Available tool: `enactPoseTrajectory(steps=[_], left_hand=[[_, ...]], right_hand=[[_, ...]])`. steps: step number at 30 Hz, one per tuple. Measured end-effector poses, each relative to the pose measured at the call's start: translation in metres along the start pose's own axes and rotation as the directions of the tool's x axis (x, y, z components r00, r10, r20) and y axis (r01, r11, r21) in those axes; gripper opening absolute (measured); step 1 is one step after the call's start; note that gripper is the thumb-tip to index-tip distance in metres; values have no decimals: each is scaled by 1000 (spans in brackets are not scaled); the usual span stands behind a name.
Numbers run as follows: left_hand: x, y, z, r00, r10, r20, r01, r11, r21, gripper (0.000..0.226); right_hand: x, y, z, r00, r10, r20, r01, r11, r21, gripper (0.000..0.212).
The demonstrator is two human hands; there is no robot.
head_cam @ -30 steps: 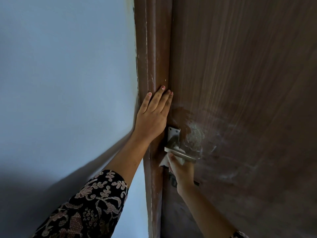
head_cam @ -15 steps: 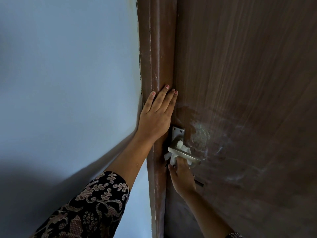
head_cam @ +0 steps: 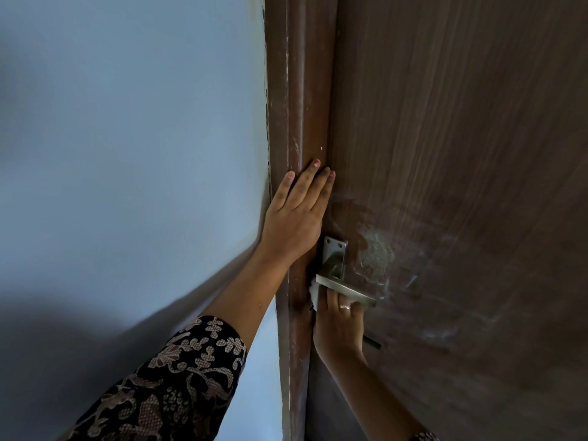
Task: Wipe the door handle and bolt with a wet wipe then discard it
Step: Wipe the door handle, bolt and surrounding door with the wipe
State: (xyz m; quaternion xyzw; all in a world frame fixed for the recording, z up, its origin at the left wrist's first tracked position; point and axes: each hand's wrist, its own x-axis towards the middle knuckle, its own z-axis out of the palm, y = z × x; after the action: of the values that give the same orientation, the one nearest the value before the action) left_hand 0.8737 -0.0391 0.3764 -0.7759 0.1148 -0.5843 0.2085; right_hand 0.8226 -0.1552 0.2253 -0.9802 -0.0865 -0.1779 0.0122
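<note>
The crumpled wet wipe [head_cam: 314, 292] sits beneath the door handle [head_cam: 346, 289], a flat brushed-metal lever, clasped against it by the right grip [head_cam: 339, 326]. Risk: the limp wipe may bunch or slip on the smooth bar, leaving patches missed. Above, the left grip [head_cam: 294, 224] rests flat, released, on the scuffed wooden door frame [head_cam: 302, 90].

Position: head-worn, close behind the left hand [head_cam: 292, 224] and right hand [head_cam: 339, 326].
Facing: forward past both at the door [head_cam: 445, 154], left hand higher in frame.
</note>
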Motion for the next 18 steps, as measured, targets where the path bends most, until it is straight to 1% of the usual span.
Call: enactPoseTrajectory(steps=[1,3,5,6,8,9,11,13,15,18], left_hand=[[0,0,0,1000,-1,2,1,1000,-2,45],[0,0,0,1000,-2,10,2,1000,-5,45],[0,0,0,1000,-6,22,6,1000,-10,46],[0,0,0,1000,-8,27,8,1000,-11,46],[0,0,0,999,-10,35,11,1000,-12,46],[0,0,0,999,-11,42,12,1000,-14,46],[0,0,0,999,-12,48,13,1000,-19,47],[0,0,0,999,-11,49,12,1000,-23,47],[0,-1,1,999,-5,54,6,1000,-21,47],[0,-1,1,998,-5,63,6,1000,-22,47]], right_hand=[[5,-4,-4,1000,-12,16,12,1000,-13,64],[15,-12,-9,996,-20,82,21,1000,-16,55],[20,-16,-11,997,-6,79,6,1000,-1,46],[19,-16,-13,997,2,83,-3,1000,9,45],[15,-10,-19,996,20,89,-21,1000,10,55],[12,-5,-19,998,28,52,-28,1000,-3,59],[5,3,-16,999,39,-21,-39,999,-8,56],[0,10,-13,999,28,-46,-28,999,-16,56],[-4,13,-12,998,33,-61,-35,999,-37,61],[-6,21,-12,998,22,-66,-23,1000,-16,61]])
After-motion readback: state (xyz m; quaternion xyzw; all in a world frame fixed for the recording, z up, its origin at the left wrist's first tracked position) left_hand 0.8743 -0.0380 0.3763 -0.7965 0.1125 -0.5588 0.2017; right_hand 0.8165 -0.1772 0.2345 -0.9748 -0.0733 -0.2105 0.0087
